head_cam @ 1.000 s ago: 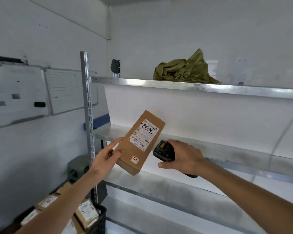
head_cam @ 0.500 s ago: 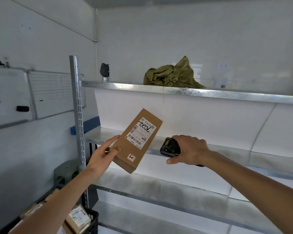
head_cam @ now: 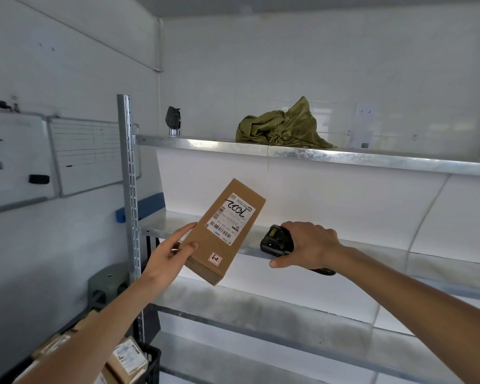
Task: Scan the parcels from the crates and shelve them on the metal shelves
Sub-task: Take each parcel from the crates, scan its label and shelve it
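left arm (head_cam: 100, 322): bare from the frame edge at 7 o'clock up to the wrist, no sleeve in view
left hand (head_cam: 166, 257): bare, no glove, no ring or watch showing
left wrist: bare, no band or strap
right arm (head_cam: 416, 303): bare from the frame edge at 4 o'clock up to the wrist, no sleeve in view
right hand (head_cam: 309, 245): bare, no glove, no ring showing
right wrist: bare, no band or strap
clothing: none visible in the head view

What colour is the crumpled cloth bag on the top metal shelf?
Olive green: the crumpled cloth bag on the top metal shelf, seen in the head view.
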Demonstrator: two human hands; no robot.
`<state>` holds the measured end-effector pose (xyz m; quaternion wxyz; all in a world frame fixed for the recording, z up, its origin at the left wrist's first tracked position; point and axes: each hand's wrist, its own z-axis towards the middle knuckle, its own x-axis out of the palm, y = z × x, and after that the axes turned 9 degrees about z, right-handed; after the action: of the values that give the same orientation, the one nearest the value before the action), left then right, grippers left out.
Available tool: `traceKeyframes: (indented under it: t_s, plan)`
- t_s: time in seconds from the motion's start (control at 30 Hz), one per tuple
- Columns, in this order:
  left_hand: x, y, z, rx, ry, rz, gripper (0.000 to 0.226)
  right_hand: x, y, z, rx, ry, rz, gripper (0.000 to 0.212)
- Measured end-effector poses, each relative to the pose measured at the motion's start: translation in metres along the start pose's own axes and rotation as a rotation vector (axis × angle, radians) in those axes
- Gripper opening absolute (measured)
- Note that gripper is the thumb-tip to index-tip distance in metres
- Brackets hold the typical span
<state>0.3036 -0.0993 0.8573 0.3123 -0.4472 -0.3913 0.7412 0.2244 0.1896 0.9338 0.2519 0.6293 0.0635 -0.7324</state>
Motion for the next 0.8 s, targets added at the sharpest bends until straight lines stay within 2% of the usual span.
traceKeyframes:
  t_s: [0.13, 0.47, 0.8]
  plan:
    - [0.0008, -0.0003, 0.0013, -0.004, -0.007, 0.012, 0.044, -0.0002, 0.0019, 0.0028, -0.005, -0.011, 0.022, 0.077]
    - [0.0043, -0.0024, 0.0024, 0.011, -0.005, 0.014, 0.042, -0.0023, 0.0045, 0.0064, -0.025, 0.029, -0.04, 0.066]
    - [0.0084, 0.0018, 0.0099, 0.019, -0.008, 0.021, 0.037, -0.005, 0.0049, 0.0058, -0.048, 0.027, -0.053, 0.079]
